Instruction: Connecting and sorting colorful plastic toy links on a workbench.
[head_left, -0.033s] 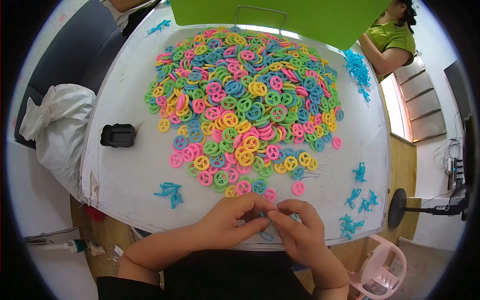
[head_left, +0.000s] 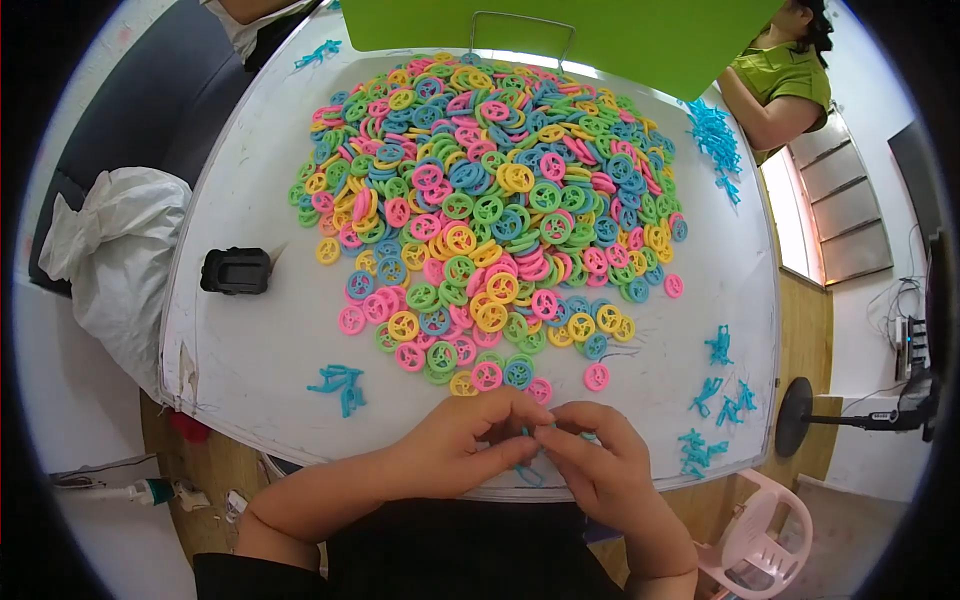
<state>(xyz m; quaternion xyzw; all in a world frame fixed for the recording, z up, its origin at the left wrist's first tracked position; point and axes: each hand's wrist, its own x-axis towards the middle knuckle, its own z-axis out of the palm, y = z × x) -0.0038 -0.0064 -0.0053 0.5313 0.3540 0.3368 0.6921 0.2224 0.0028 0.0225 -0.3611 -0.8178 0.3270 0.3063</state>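
At the near edge of the table my left hand point(head_left: 470, 440) and my right hand point(head_left: 600, 458) meet fingertip to fingertip. Both are closed in a pinch around a small blue plastic piece point(head_left: 529, 475), whose looped end hangs below the fingers. The rest of it is hidden by my fingers. Just beyond my hands lies the front of a large pile of small plastic wheels point(head_left: 480, 210) in pink, yellow, green and blue. A pink wheel point(head_left: 539, 390) is nearest my left fingertips.
Small blue pieces lie in clusters at left point(head_left: 342, 388), at right point(head_left: 703, 452) and far right point(head_left: 714, 138). A black tray point(head_left: 237, 271) stands on the left. A green board point(head_left: 620, 45) rises at the back. Another person's arm point(head_left: 765, 115) rests at the far right.
My right fingers have shifted very slightly to the left, and the hanging loop of the blue piece has moved a little with them. All else looks the same.
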